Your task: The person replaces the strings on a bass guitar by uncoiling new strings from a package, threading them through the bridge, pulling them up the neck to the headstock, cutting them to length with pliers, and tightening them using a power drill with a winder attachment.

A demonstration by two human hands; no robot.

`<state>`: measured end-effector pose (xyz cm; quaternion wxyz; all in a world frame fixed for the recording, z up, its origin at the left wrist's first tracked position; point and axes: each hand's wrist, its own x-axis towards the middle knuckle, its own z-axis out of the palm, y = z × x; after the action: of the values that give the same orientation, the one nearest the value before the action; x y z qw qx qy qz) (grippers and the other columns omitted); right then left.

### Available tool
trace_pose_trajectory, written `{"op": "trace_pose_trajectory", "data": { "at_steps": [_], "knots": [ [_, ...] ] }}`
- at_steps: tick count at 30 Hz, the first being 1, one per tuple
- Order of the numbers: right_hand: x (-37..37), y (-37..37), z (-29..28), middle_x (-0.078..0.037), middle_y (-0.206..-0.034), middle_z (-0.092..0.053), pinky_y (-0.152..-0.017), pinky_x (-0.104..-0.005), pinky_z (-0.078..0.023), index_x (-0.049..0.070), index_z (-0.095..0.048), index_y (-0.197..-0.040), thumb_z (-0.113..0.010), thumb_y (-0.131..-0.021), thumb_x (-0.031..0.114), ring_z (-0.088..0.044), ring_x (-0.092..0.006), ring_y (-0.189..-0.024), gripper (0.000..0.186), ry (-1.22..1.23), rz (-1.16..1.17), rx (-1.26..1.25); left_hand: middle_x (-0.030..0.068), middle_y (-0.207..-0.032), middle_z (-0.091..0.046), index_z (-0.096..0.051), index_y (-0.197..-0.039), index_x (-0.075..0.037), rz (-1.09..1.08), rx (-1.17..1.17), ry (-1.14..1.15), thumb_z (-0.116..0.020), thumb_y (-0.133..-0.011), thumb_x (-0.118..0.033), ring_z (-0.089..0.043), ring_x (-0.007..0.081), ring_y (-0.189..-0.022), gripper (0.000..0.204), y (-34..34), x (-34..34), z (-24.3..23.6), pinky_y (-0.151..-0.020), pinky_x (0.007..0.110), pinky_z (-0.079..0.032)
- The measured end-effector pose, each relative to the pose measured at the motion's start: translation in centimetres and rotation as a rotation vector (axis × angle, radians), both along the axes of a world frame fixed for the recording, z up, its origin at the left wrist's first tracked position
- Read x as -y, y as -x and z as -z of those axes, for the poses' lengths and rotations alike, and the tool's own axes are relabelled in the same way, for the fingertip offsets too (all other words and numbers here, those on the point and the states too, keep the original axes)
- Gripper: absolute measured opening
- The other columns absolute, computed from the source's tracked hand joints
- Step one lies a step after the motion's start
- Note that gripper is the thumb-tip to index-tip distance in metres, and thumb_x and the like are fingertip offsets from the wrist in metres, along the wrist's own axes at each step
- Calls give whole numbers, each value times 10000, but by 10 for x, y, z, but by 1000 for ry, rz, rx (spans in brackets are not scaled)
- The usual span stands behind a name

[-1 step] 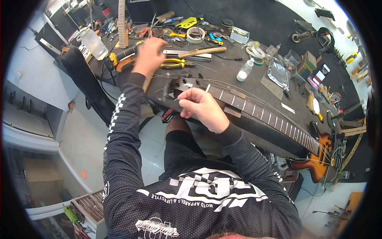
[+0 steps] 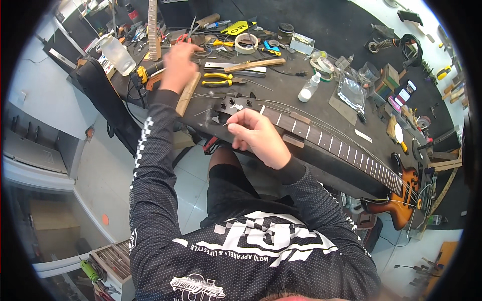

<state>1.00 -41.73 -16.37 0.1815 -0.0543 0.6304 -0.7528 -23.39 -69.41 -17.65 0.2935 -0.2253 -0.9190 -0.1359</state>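
Note:
My right hand [image 2: 258, 138] is pinched on the end of a thin string [image 2: 226, 124], just in front of the black headstock [image 2: 236, 104] of an electric bass. The bass neck [image 2: 326, 140] runs toward the right, down to a sunburst body [image 2: 399, 203]. At the left of the bench, my left hand [image 2: 179, 70] reaches over the tools with its fingers apart, slightly blurred, close to a red-handled tool [image 2: 184, 38]. I see nothing held in it. Beside its wrist lies a wooden strip [image 2: 188, 96]. Yellow-and-black pliers [image 2: 218, 79] rest to its right.
A clear squeeze bottle [image 2: 309, 88] stands behind the neck. Masking tape [image 2: 246, 44], a wood-handled strip [image 2: 256, 64] and a yellow-black power tool [image 2: 145, 74] lie farther back. A black padded case [image 2: 108, 103] leans at the bench's left edge. Loose strings [image 2: 206, 95] cross the bench.
My left hand has shifted left, uncovering more of the wooden strip and the pliers. My right hand has barely moved and keeps its pinch.

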Motion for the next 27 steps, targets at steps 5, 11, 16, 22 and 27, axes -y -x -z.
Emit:
{"op": "trace_pose_trajectory", "data": {
  "at_steps": [5,11,16,22,27],
  "knots": [
    [-10,0,-3,-92,-982,-707,-737,-321,-563,-28,-701,-1051,-713,-1001,64,-698,-169,-808,105,-450,429,-488,130,-1525,-630,-577,-1544,-236,-448,400,244,-652,-923,-210,-575,375,-1449,627,27,66,-14,-1169,601,-439],
    [-10,22,4,-105,-971,-698,-717,-390,-566,5,-689,-1007,-719,-969,71,-703,-246,-783,82,-704,507,-663,164,-1467,-699,-602,-1538,-238,-457,544,123,-657,-877,-147,-650,375,-1374,669,51,69,-16,-1147,525,-483],
    [4,35,14,-85,-981,-667,-711,-440,-578,67,-661,-982,-738,-954,108,-715,-327,-821,91,-931,446,-891,147,-1379,-751,-651,-1503,-201,-365,394,-70,-725,-856,-191,-685,357,-1327,652,48,112,1,-1117,503,-500],
    [-9,41,21,-80,-984,-647,-711,-439,-581,79,-670,-993,-734,-955,116,-720,-320,-837,83,-1097,398,-967,179,-1206,-780,-675,-1423,-28,-136,156,-531,-771,-844,-39,-739,242,-1097,587,-24,96,-30,-971,352,-551],
    [1,43,16,-72,-997,-644,-720,-435,-581,81,-659,-996,-725,-949,105,-721,-304,-882,83,-1143,326,-1039,89,-1193,-787,-729,-1270,25,124,128,-1260,-785,-940,-36,-695,122,-958,340,-132,98,-28,-879,281,-543]
  ]
}}
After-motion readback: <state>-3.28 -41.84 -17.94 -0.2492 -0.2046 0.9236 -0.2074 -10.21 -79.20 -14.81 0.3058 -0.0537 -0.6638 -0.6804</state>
